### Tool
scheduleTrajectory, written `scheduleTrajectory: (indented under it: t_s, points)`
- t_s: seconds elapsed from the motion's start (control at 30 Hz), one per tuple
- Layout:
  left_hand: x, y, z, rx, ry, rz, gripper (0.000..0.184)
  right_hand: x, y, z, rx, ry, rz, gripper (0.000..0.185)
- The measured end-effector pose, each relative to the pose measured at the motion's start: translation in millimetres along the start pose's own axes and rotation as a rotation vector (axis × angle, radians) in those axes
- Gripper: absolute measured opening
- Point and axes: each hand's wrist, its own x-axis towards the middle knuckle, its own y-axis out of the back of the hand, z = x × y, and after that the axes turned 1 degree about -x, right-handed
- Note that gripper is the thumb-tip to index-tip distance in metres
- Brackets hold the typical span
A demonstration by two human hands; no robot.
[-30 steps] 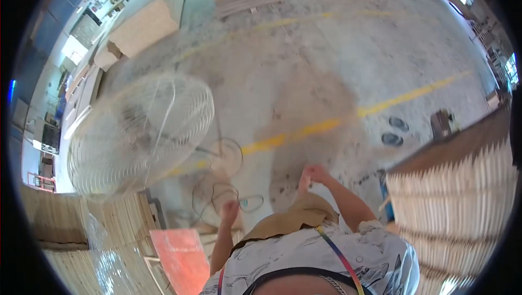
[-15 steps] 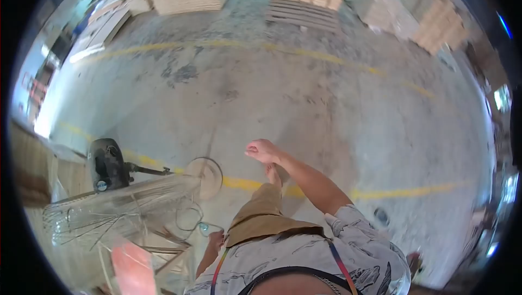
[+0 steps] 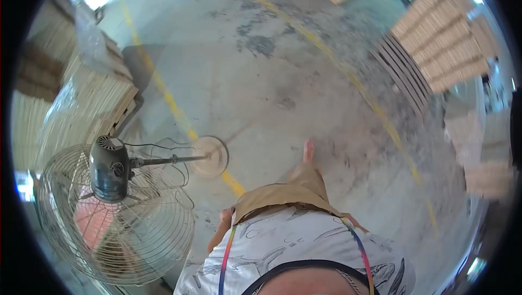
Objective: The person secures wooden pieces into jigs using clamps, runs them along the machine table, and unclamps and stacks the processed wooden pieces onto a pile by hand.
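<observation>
My left hand (image 3: 226, 215) hangs low beside the left side of the tan shorts (image 3: 280, 193). It is small and partly hidden, so how its fingers lie cannot be made out. Nearest to that hand stands a large pedestal fan, with a dark motor housing (image 3: 110, 167), a round wire cage (image 3: 157, 240) and a pale round base (image 3: 213, 156) on the floor. A gap separates the hand from the cage. Of my right arm only a bit of forearm (image 3: 354, 223) shows at the right hip; the hand itself is out of sight.
Stacked boards (image 3: 81, 115) under plastic wrap stand at the left, behind the fan. Another stack (image 3: 443, 37) is at the upper right beside a slatted pallet (image 3: 402, 72). Yellow lines (image 3: 163, 91) run over the stained concrete floor (image 3: 255, 99). A bare foot (image 3: 309, 151) is ahead.
The view has turned left, and the fan's cage now shows more fully. My right hand, earlier raised in front of the body with curled fingers, has dropped out of view.
</observation>
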Motion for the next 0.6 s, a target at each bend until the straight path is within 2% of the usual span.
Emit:
scheduleTrajectory:
  t_s: [0.03,0.07,0.1,0.13,0.17,0.23,0.27,0.3,0.37,0.4,0.47,0.5,0.53,0.57,0.6]
  points:
    - [1,-12,20,-0.066,0.010,-0.026,0.046,25,44,11,0.126,-0.041,0.015,0.013]
    - [4,-25,42,-0.133,0.017,-0.054,0.045,60,93,19,0.491,-0.094,0.062,0.012]
    - [6,-36,69,-0.204,0.026,-0.082,0.043,102,139,30,0.987,-0.109,0.120,0.011]
    - [10,-46,100,-0.284,0.039,-0.115,0.042,147,191,34,1.293,-0.068,0.139,0.010]
    - [12,-53,141,-0.374,0.058,-0.154,0.041,200,254,28,1.406,-0.027,0.160,0.009]
    - [15,-54,222,-0.565,0.098,-0.187,0.039,252,393,-49,1.229,-0.110,0.277,0.015]
    - [20,-45,268,-0.641,0.081,-0.155,0.038,298,463,-108,1.091,-0.152,0.424,0.024]
    - [33,-27,311,-0.725,0.077,-0.095,0.038,334,527,-162,1.005,-0.078,0.405,0.024]
    - [59,-7,384,-0.569,-0.216,0.307,0.039,398,630,-242,0.878,0.034,0.355,0.025]
    - [58,14,420,-0.614,-0.204,0.342,0.039,423,670,-281,0.836,0.081,0.345,0.026]
    - [42,75,474,-0.714,-0.381,0.332,0.044,472,721,-339,0.800,0.144,0.326,0.027]
    - [55,97,490,-0.725,-0.379,0.358,0.044,501,743,-361,0.721,0.146,0.296,0.027]
    - [66,117,504,-0.702,-0.338,0.284,0.046,531,757,-387,0.647,0.152,0.273,0.028]
    - [85,137,515,-0.678,-0.302,0.210,0.048,559,763,-418,0.650,0.179,0.266,0.028]
    - [105,157,521,-0.681,-0.309,0.229,0.048,583,761,-443,0.675,0.129,0.280,0.029]
